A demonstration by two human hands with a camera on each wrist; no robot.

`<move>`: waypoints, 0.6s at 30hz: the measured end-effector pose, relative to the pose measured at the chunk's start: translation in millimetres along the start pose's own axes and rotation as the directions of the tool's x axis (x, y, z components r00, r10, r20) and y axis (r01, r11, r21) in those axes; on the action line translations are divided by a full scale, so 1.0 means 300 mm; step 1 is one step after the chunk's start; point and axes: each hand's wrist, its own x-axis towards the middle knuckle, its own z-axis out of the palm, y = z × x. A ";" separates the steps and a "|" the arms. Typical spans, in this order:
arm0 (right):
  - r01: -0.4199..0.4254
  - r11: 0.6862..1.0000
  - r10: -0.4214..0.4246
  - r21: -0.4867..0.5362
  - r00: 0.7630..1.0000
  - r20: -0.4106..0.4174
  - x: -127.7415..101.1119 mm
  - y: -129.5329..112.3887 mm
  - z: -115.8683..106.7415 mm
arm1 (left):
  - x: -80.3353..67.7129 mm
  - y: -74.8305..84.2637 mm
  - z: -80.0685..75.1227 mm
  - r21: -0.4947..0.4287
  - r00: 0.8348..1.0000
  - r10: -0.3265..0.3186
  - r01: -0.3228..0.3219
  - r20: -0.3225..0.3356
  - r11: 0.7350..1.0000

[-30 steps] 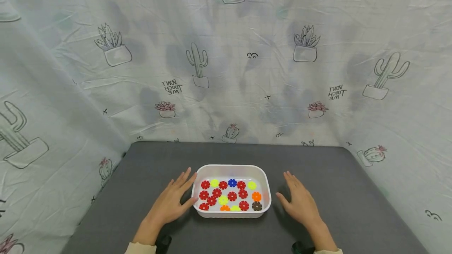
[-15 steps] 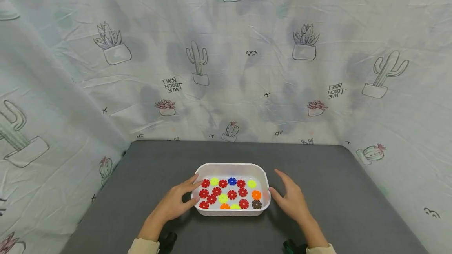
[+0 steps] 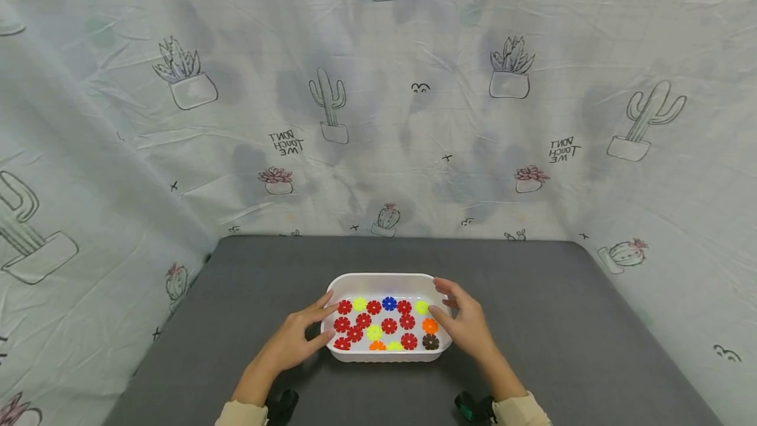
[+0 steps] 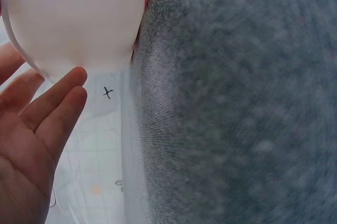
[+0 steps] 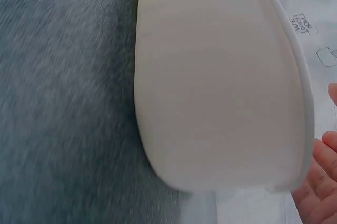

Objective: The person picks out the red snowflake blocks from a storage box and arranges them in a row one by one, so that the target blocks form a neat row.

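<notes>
A white tray [image 3: 387,357] with rounded corners stands on the grey table in the head view, with several notched plastic discs lying in it. Most are red, such as one red disc [image 3: 388,326]; others are yellow, orange, blue and dark brown. My left hand [image 3: 291,339] rests at the tray's left rim, thumb and forefinger reaching over it. In the left wrist view, two fairly straight fingers [image 4: 62,107] lie against the tray's outer side. My right hand [image 3: 470,326] is over the right rim, its fingers loosely bent. Whether it touches the tray I cannot tell.
The grey tabletop [image 3: 284,261] reaches behind and beside the tray. A pale curtain [image 3: 378,150] printed with cacti surrounds its back and sides. Dark straps with devices [image 3: 282,406] sit at both wrists.
My right hand has moved left from beside the tray to over its right rim. The left hand came slightly further over the left rim, then stayed. The tray and discs have not moved.
</notes>
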 end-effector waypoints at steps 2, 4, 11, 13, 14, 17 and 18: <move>-0.008 0.999 0.008 0.033 1.000 0.012 0.008 -0.007 0.012 | -0.001 -0.002 0.002 -0.006 1.000 0.001 -0.001 -0.003 1.000; -0.025 0.998 0.023 0.065 0.999 0.026 0.016 -0.013 0.022 | -0.002 -0.004 0.004 -0.005 1.000 0.000 0.000 -0.006 1.000; -0.068 0.984 0.057 0.165 0.996 0.072 0.051 -0.018 0.050 | -0.002 -0.008 0.008 -0.010 1.000 0.003 -0.003 -0.014 1.000; -0.082 0.980 0.068 0.181 0.994 0.080 0.062 -0.016 0.057 | -0.001 -0.007 0.007 -0.009 1.000 0.001 -0.001 -0.014 1.000; -0.092 0.978 0.077 0.188 0.993 0.086 0.068 -0.016 0.061 | 0.000 -0.007 0.007 -0.010 1.000 0.000 0.000 -0.013 1.000; -0.119 0.971 0.099 0.208 0.990 0.106 0.082 -0.018 0.071 | 0.002 -0.006 0.006 -0.015 1.000 -0.005 0.005 -0.006 1.000; -0.126 0.970 0.105 0.209 0.988 0.111 0.086 -0.019 0.075 | 0.002 -0.006 0.005 -0.015 1.000 -0.006 0.006 -0.003 1.000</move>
